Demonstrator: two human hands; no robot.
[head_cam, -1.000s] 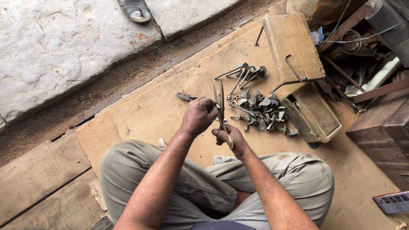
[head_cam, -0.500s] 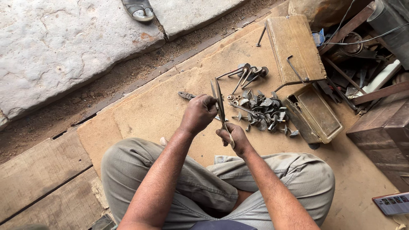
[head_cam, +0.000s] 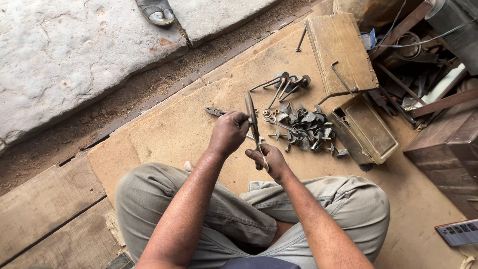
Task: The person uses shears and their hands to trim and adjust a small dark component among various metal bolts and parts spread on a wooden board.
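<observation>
I sit cross-legged on a brown board (head_cam: 164, 134). My left hand (head_cam: 228, 133) is closed around the middle of a long metal hand tool (head_cam: 250, 112) whose tip points away from me. My right hand (head_cam: 269, 160) grips the tool's handle end, nearer my lap. Just beyond my hands lies a pile of dark metal parts (head_cam: 304, 127), with a few long-stemmed pieces (head_cam: 281, 85) behind it. A pair of pliers (head_cam: 215, 111) lies on the board, partly hidden behind my left hand.
An open wooden box (head_cam: 366, 129) with its raised lid (head_cam: 341, 52) stands to the right of the pile. Scrap and wires crowd the far right. A stone slab (head_cam: 64, 55) with a sandal (head_cam: 155, 10) lies beyond a dirt strip. A flat device (head_cam: 459, 232) sits at lower right.
The hands stay closed on the tool; its tip has tilted slightly. The view shifted a little.
</observation>
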